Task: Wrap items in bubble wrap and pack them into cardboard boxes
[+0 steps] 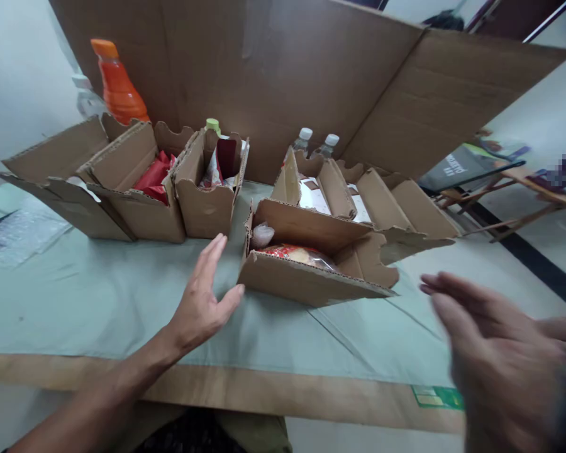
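Observation:
A cardboard box [311, 290] sits crosswise in the middle of the cloth, its top uncovered. Inside it lie a red-printed clear packet [297, 254] and a small whitish, rounded object [263, 234]. My left hand [202, 306], thumb and fingers apart, is just off the box's left end and holds nothing. Off the right end, with a wider gap, my right hand [500, 346] is raised with fingers stretched out; it is smeared by motion, and I see nothing in it.
Behind stand more cardboard boxes on the left [141, 221] and right [396, 236], some with packets. An orange bottle [122, 91] and two white-capped bottles [327, 146] rise against a tall cardboard panel [283, 75]. Bubble wrap [23, 233] lies at far left.

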Tool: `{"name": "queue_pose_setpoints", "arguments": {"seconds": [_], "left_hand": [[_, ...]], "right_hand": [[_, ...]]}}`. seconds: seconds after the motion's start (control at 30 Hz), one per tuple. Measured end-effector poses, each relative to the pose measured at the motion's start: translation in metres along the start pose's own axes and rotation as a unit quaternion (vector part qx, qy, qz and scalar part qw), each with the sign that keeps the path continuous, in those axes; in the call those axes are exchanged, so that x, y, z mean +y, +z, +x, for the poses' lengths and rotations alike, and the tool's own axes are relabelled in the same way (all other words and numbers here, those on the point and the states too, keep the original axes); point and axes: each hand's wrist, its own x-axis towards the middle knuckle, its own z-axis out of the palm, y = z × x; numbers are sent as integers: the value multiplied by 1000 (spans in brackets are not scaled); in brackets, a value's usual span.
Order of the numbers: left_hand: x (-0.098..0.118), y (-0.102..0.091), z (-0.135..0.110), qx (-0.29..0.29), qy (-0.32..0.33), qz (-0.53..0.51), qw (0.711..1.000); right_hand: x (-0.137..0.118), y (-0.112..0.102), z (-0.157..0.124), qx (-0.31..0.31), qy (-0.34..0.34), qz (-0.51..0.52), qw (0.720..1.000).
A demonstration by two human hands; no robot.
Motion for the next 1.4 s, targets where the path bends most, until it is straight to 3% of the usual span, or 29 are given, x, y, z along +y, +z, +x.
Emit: {"name": "queue_pose_setpoints", "arguments": {"seconds": [0.07, 0.13, 0.23, 0.33, 0.4, 0.47, 0.53, 0.6, 0.67, 0.77, 0.87, 0.93, 1.03, 1.13, 1.23, 1.4], "left_hand": [[-12, 18, 10, -40, -18, -50, 998], [-16, 37, 21, -70, -25, -101, 992], [-6, 46, 16, -71, -36, -140, 987], [7, 18, -25, -66, -46, -114, 990], [11, -16, -61, -69, -67, -72, 993], [9, -54, -83, -29, -101, -26, 994], [9, -83, -80, 33, -140, 13, 990], [16, -91, -59, 82, -145, 16, 986], [30, -76, -36, 88, -93, -27, 991], [53, -38, -29, 54, -3, -86, 995], [65, -14, -61, -3, 0, -86, 996], [61, -14, -87, 5, -28, -78, 997], [43, -30, -108, 48, -85, -58, 993], [31, -42, -110, 76, -121, -62, 988], [31, -37, -115, 79, -151, -74, 983], [41, -17, -133, 56, -139, -78, 986]], "right_hand": [[14, 24, -12, -47, 71, 35, 996], [20, 54, -17, -109, 99, 95, 984], [13, 75, -29, -104, 116, 118, 981], [-11, 65, -58, -90, 107, 108, 984], [-37, 58, -77, -115, 85, 122, 982], [-66, 63, -82, -153, 52, 141, 977], [-90, 76, -69, -177, 11, 162, 971], [-98, 86, -47, -167, -16, 186, 968], [-91, 83, -34, -132, -14, 194, 972], [-63, 52, -47, -62, 24, 149, 987], [-39, 18, -83, -37, 69, 102, 992], [-36, 17, -100, -74, 79, 105, 989], [-43, 56, -94, -127, 66, 167, 975], [-51, 108, -58, -136, 48, 244, 959], [-54, 143, -28, -148, 32, 302, 941], [-52, 172, -17, -122, 25, 316, 941]]}}
